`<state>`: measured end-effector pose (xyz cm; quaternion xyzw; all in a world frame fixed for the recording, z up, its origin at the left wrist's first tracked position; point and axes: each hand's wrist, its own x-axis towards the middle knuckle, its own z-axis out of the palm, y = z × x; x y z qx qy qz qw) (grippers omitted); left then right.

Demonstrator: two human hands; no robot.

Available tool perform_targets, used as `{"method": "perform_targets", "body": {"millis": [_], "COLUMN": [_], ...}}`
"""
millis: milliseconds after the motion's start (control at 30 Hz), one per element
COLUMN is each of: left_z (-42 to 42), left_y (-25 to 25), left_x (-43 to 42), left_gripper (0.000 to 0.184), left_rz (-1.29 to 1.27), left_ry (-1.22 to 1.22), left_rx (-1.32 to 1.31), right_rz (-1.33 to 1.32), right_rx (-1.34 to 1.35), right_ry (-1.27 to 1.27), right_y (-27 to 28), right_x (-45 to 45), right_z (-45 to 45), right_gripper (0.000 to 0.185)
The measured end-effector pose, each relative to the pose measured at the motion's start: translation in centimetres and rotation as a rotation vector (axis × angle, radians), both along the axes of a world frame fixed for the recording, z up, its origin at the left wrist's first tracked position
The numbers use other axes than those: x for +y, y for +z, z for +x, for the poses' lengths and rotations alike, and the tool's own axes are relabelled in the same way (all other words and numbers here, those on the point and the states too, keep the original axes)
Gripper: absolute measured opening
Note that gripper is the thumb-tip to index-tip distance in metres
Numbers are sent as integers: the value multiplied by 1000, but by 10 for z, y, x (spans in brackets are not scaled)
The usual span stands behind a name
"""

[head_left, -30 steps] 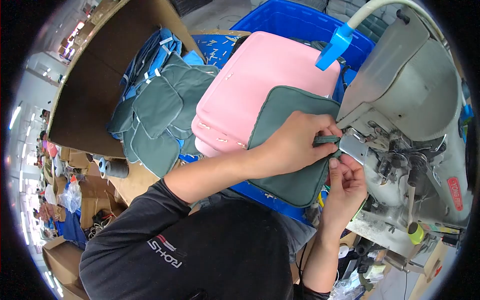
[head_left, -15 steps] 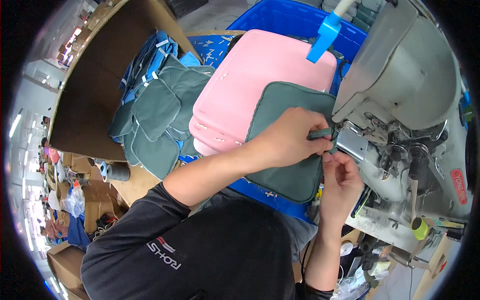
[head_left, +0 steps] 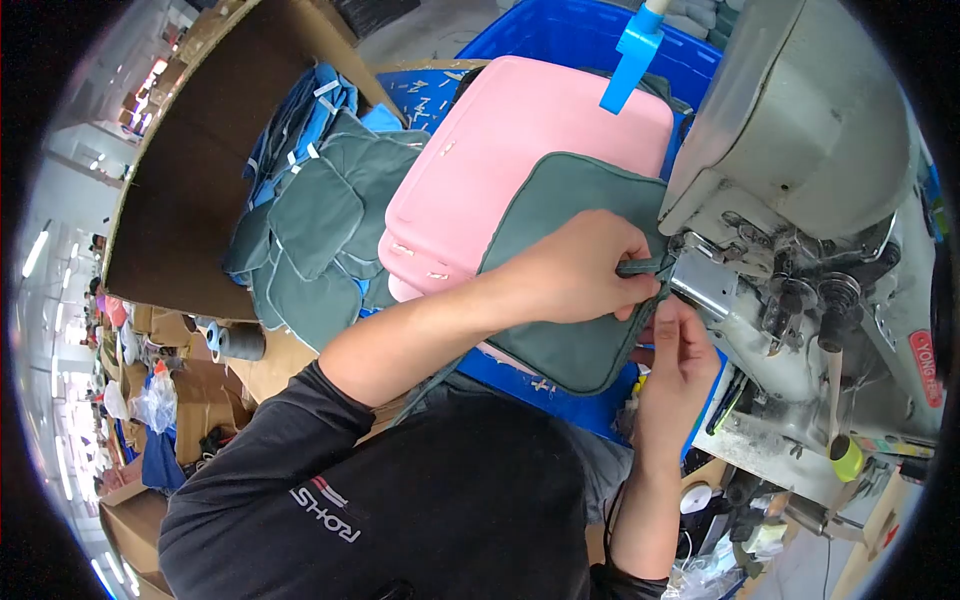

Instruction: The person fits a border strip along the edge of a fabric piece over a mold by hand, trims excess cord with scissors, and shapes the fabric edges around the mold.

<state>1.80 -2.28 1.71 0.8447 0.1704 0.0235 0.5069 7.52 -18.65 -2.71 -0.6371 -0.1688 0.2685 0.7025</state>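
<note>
A dark green fabric panel (head_left: 560, 345) with rounded corners lies slanted over pink panels, its right edge against the metal sewing machine (head_left: 775, 225). My left hand (head_left: 600, 265) rests across the panel, its fingers closed on a narrow green fabric strip (head_left: 640, 267) beside the machine's shiny plate (head_left: 703, 285). Just below, my right hand (head_left: 680, 345) pinches the panel's edge between thumb and fingers. The needle area is hidden behind the plate and fingers.
Stacked pink panels (head_left: 520, 130) lie behind the green one. A cardboard box (head_left: 170, 200) holds green pieces (head_left: 315, 215) at left. A blue crate (head_left: 560, 35) stands at the back, with a blue clamp-like fitting (head_left: 632, 65) hanging before it. A thread cone (head_left: 242, 343) sits at left.
The green panel has turned slightly and shifted left and up at the machine. My right hand has moved a little, its fingers drawing closer together at the edge. My left hand stays nearly still.
</note>
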Motion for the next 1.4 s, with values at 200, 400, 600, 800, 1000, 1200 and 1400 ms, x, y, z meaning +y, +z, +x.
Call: {"method": "perform_targets", "body": {"millis": [200, 400, 600, 800, 1000, 1200, 1400], "left_z": [-1, 0, 6, 7, 4, -8, -10], "left_y": [2, -4, -17, -12, -15, -15, -23], "left_x": [1, -5, 7, 7, 3, -5, -12], "left_gripper": [18, 20, 25, 26, 24, 17, 14], "left_rz": [-2, 78, 8, -31, 126, 183, 259], "left_ry": [-6, 7, -31, -39, -25, 41, 98], "left_rx": [-37, -114, -54, 35, -116, -269, -350], "right_rz": [-81, -110, -90, -160, -119, -122, -162], "right_rx": [-106, -166, -118, -167, -72, -73, -87], "right_ry": [1, 37, -32, 6, 29, 16, -21], "right_y": [1, 2, 8, 15, 10, 8, 14], "right_x": [1, -1, 4, 2, 4, 5, 9], "right_z": [11, 13, 7, 11, 18, 20, 16], "right_gripper": [19, 19, 20, 20, 17, 13, 10]}}
